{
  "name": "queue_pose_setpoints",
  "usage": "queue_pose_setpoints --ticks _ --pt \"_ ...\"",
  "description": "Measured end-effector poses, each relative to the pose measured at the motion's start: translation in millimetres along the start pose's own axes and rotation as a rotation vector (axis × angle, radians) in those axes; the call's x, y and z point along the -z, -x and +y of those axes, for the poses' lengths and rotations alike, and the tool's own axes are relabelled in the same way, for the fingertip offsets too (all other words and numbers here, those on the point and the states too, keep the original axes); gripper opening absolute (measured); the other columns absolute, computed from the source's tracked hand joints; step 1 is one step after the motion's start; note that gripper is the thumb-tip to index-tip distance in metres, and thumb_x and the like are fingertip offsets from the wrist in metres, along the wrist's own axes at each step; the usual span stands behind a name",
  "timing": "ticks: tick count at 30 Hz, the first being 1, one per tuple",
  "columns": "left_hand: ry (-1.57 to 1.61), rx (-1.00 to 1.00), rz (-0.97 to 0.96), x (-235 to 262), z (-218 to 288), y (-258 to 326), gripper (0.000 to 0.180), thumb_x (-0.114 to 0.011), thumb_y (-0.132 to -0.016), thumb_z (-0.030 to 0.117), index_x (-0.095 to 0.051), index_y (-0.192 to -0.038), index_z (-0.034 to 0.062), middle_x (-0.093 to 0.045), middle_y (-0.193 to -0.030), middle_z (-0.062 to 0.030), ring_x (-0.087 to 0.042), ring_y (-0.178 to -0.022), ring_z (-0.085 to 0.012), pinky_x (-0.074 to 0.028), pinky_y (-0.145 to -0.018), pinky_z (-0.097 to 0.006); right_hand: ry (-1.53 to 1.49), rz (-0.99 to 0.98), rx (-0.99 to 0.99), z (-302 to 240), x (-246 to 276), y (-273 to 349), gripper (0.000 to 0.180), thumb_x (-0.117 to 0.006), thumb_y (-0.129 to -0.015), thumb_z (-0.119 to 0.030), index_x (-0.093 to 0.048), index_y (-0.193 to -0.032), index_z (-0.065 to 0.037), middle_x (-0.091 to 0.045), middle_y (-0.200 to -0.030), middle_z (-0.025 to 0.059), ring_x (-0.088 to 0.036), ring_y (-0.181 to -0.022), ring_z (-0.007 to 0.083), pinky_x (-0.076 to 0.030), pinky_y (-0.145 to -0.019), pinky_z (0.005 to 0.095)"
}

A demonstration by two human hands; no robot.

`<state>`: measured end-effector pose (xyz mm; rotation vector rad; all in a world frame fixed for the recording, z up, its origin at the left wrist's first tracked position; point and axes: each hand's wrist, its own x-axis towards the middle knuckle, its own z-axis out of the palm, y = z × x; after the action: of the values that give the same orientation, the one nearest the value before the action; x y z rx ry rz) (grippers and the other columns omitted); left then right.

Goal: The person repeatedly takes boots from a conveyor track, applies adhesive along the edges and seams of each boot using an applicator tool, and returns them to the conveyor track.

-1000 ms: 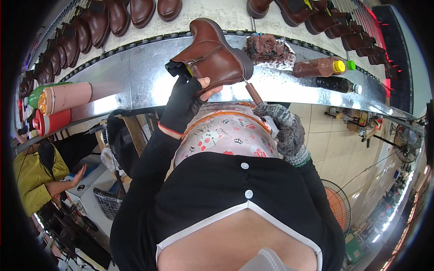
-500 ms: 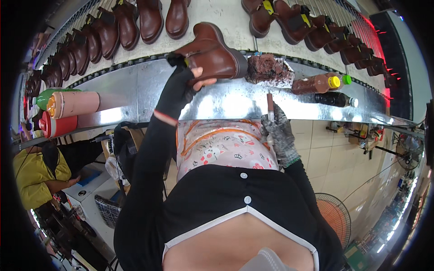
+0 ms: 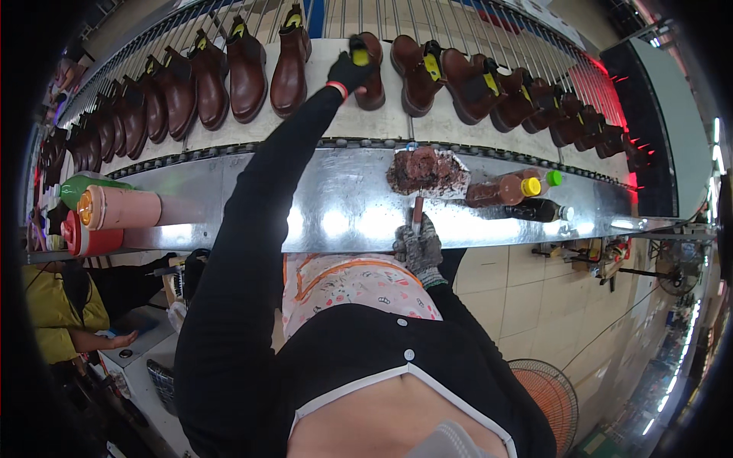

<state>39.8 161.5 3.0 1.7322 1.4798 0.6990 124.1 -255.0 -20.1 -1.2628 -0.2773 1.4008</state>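
Note:
My left hand (image 3: 351, 72), in a black glove with bare fingertips, reaches far forward and grips the top of a brown ankle boot (image 3: 372, 90). That boot stands on the pale belt, in the row of similar boots. Close to my body, above the front edge of the metal ledge, my right hand (image 3: 419, 250) wears a grey knit glove. Its fingers are closed round a slim stick with a brown end (image 3: 418, 211); whether it is a brush or a pen I cannot tell. Just beyond it lies a dark brown, stained sponge-like lump (image 3: 424, 169) on a whitish wrapper.
Brown boots (image 3: 289, 72) line the belt on both sides. A dark chain (image 3: 229, 148) runs along its near edge. Bottles (image 3: 496, 191) lie right on the metal ledge (image 3: 336, 221); pink and red containers (image 3: 126, 208) are left. A person in yellow (image 3: 57, 305) sits lower left.
My left hand has carried the boot from above the ledge forward onto the belt, where it now stands in the row. My right hand keeps the stick.

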Motion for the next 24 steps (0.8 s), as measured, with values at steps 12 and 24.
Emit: queue_pose_setpoints --ticks 12,24 --pt "-0.174 -0.227 0.648 -3 -22 12 0.100 -0.063 -0.069 0.063 -0.027 -0.136 -0.0021 -0.033 -0.135 -0.0290 -0.029 -0.128 -0.0417 -0.021 -0.106 -0.046 -0.141 0.123 -0.043 -2 -2 -2 0.048 -0.055 -0.086 -0.008 -0.037 -0.130 -0.010 -0.052 -0.073 -0.0004 -0.048 -0.052 0.0093 -0.039 -0.043 0.0224" --pt "-0.596 0.051 0.344 56 -76 -17 0.089 -0.071 -0.062 0.050 -0.037 -0.127 -0.0004 -0.050 -0.116 -0.0229 -0.050 -0.108 -0.0377 -0.042 -0.090 -0.045 0.241 0.194 -0.096 -13 -10 6 0.050 -0.055 -0.088 -0.013 -0.036 -0.134 -0.012 -0.054 -0.075 0.0014 -0.049 -0.055 0.0100 -0.042 -0.045 0.0258"
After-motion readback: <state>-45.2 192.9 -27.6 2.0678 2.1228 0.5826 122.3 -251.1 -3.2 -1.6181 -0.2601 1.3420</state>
